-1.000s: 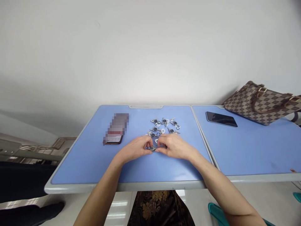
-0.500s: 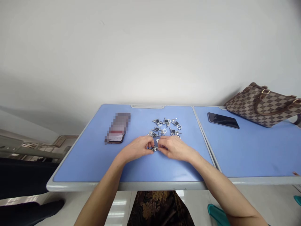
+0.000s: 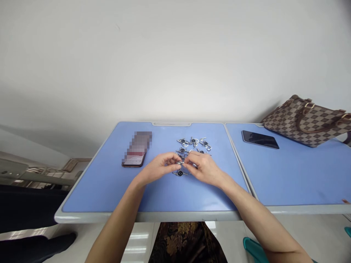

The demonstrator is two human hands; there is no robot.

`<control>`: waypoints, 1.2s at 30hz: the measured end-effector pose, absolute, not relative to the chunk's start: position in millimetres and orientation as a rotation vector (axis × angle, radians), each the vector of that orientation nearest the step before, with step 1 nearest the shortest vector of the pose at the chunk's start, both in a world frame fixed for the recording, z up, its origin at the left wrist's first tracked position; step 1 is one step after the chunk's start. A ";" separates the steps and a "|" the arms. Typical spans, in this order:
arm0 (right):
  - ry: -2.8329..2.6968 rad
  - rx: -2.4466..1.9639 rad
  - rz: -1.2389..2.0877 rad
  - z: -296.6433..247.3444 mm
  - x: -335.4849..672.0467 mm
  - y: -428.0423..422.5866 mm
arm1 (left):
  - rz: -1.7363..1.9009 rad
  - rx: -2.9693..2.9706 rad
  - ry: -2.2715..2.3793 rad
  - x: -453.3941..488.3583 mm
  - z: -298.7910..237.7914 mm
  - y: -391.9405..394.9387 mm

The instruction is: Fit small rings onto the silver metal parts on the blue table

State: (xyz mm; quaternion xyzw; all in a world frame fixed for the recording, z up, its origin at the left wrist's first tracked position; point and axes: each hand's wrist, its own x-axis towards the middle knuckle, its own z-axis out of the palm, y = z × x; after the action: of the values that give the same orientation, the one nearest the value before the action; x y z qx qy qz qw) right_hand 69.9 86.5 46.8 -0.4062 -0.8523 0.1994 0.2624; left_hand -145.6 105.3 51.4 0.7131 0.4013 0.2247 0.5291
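Observation:
A small silver metal part is pinched between my two hands, just above the table. My left hand grips its left side with thumb and fingertips. On the other side, the fingertips of my right hand close on it. Right below lies a metal piece with a round black centre and thin silver arms, on the blue table. Behind my fingers, several similar metal pieces with black round centres, rings and small plates lie in a loose cluster. My hands partly cover the nearest of these.
Left of the hands lies a phone, partly pixelated. A dark phone and a checkered handbag rest on the adjoining table. A wall stands behind. Dark-clothed legs show at the lower left.
My hands have lifted slightly off the table and moved a little away from me, now pinching a small silver part. The black-centred piece between them has come into fuller view on the table.

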 end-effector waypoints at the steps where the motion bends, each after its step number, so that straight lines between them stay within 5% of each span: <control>1: -2.268 -1.084 0.542 46.1 69.6 86.1 | 0.573 1.647 0.943 -145.0 51.3 105.5; 36: -2.145 -0.832 0.200 38.4 63.1 81.9 | 0.709 1.239 0.808 -139.4 45.1 106.8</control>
State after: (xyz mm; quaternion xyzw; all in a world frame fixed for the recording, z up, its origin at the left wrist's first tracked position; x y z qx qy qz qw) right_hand 63.1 81.9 38.4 -0.3294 -0.8495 0.0792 0.4043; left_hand -139.4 106.8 45.1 0.5523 0.3602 0.3161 0.6821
